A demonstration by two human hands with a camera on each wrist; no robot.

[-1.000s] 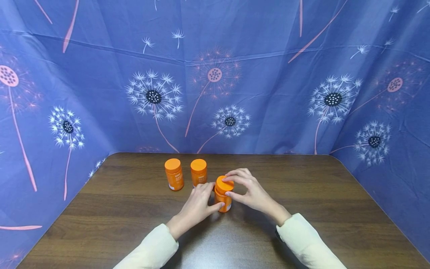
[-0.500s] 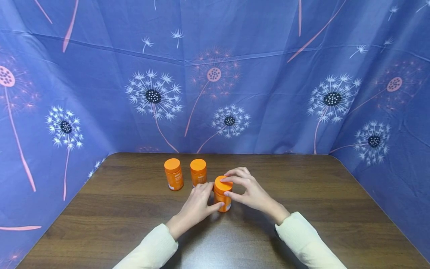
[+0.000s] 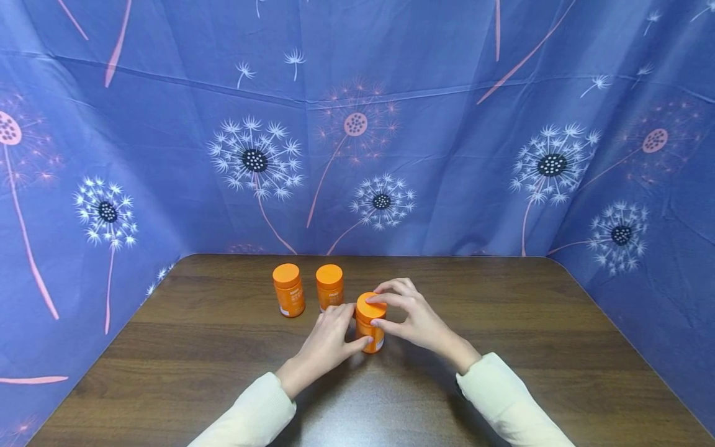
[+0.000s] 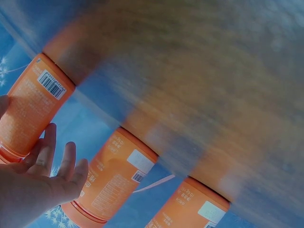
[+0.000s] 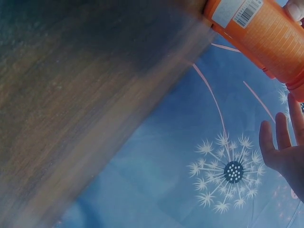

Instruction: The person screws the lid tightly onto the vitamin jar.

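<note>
An orange bottle (image 3: pixel 377 334) with an orange screw lid (image 3: pixel 364 306) stands upright on the table, between my hands. My left hand (image 3: pixel 329 340) holds its body from the left, thumb in front and fingers round behind. From the right, my right hand (image 3: pixel 419 320) grips the lid, thumb at the near side and fingers over the top and far side. A barcode label shows on the held bottle (image 4: pixel 31 107) in the left wrist view. In the right wrist view, right-hand fingers (image 5: pixel 295 118) reach the lid end of the bottle (image 5: pixel 268 40).
Two more lidded orange bottles stand behind and left of the held one: one at the far left (image 3: pixel 289 295), the other (image 3: pixel 329 287) partly behind my left hand. The brown wood-grain table (image 3: pixel 503 323) ends at a blue dandelion-print cloth (image 3: pixel 447 155) hanging behind and at both sides.
One second ago the lid sat slightly raised and tilted, with a gap at the neck. Now it lies level and lower on the bottle. Both hands have barely moved.
</note>
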